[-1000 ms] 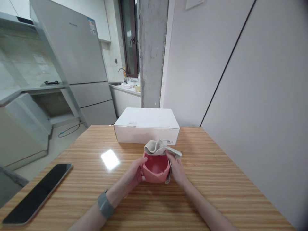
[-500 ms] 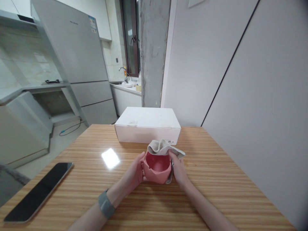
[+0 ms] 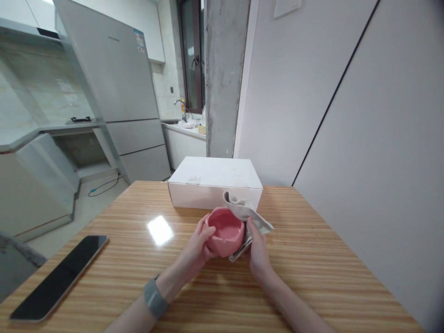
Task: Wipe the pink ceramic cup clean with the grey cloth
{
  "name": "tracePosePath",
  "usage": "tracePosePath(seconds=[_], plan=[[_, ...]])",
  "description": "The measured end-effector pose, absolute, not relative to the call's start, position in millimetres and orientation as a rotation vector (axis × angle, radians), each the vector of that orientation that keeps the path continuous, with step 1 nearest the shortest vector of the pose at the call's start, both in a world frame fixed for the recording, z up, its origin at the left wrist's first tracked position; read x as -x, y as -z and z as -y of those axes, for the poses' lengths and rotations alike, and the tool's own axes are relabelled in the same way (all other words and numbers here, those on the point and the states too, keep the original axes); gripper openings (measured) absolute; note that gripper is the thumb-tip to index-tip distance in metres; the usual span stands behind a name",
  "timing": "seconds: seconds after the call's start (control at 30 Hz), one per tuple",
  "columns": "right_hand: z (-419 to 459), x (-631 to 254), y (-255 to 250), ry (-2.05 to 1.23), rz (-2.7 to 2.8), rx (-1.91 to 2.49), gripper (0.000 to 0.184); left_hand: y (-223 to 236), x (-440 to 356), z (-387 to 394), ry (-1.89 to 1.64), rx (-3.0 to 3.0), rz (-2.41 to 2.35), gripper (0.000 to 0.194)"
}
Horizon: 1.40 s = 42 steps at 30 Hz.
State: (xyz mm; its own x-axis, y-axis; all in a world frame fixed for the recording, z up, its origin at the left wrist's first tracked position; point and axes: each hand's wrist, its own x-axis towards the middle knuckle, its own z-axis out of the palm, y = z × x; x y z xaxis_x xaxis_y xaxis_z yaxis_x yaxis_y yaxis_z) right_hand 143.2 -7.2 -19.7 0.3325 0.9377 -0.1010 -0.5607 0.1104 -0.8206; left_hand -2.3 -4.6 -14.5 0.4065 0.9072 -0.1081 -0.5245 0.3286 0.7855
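A pink faceted bowl (image 3: 224, 235) is tilted toward me just above the wooden table (image 3: 312, 273). My left hand (image 3: 196, 247) grips its left side, thumb on the rim. My right hand (image 3: 257, 249) presses a beige cloth (image 3: 247, 213) against the bowl's right side; the cloth bunches up above the rim and hangs past my fingers. A grey band sits on my left wrist (image 3: 154, 298).
A white cardboard box (image 3: 215, 184) lies closed just behind the bowl. A dark phone (image 3: 60, 276) rests face up near the table's left edge. A grey wall runs along the right. A fridge, counter and sink stand beyond the table.
The bowl has been tilted and turned in my hands, and the cloth has slid from over the far rim to the right side. My view has shifted slightly.
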Motion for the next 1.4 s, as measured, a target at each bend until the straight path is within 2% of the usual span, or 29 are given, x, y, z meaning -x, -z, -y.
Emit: tracePosePath(seconds=[0.17, 0.23, 0.33, 0.5, 0.57, 0.77, 0.9, 1.0, 1.17, 1.27, 1.4], plan=[[4, -150, 11, -1.508, 0.282, 0.779, 0.024, 11, 7, 7, -1.116, -1.250, -0.718, 0.097], [4, -152, 8, -1.555, 0.306, 0.755, 0.025, 9, 11, 5, -1.187, -1.427, -0.769, 0.104], [7, -151, 5, -1.658, 0.415, 0.731, 0.034, 7, 14, 4, -1.255, -1.518, -0.787, 0.101], [19, -145, 0, -1.820, 0.699, 0.765, 0.063, 7, 15, 6, -1.321, -1.561, -0.772, 0.102], [23, -143, -3, -1.853, 0.759, 0.762, 0.069, 6, 14, 7, -1.383, -1.546, -0.838, 0.101], [27, -149, -7, -1.907, 0.598, 0.811, 0.049, 3, 12, 4, -1.488, -1.414, -0.978, 0.089], [38, -188, -4, -1.794, 0.448, 0.974, 0.035, 11, 18, -4, -1.470, -1.303, -1.097, 0.069], [60, -241, -4, -1.703, 0.358, 1.086, 0.031, 21, 22, -11, -1.433, -1.176, -1.147, 0.055], [104, -316, -2, -1.831, 0.407, 1.364, 0.030, 32, 9, -16, -1.384, -0.999, -0.982, 0.048], [119, -335, 9, -1.618, 0.641, 1.589, 0.029, 30, -12, -12, -1.295, -1.007, -0.906, 0.049], [117, -350, 24, -0.763, 1.162, 1.769, 0.052, 22, -53, -2, -1.201, -1.073, -0.851, 0.049]])
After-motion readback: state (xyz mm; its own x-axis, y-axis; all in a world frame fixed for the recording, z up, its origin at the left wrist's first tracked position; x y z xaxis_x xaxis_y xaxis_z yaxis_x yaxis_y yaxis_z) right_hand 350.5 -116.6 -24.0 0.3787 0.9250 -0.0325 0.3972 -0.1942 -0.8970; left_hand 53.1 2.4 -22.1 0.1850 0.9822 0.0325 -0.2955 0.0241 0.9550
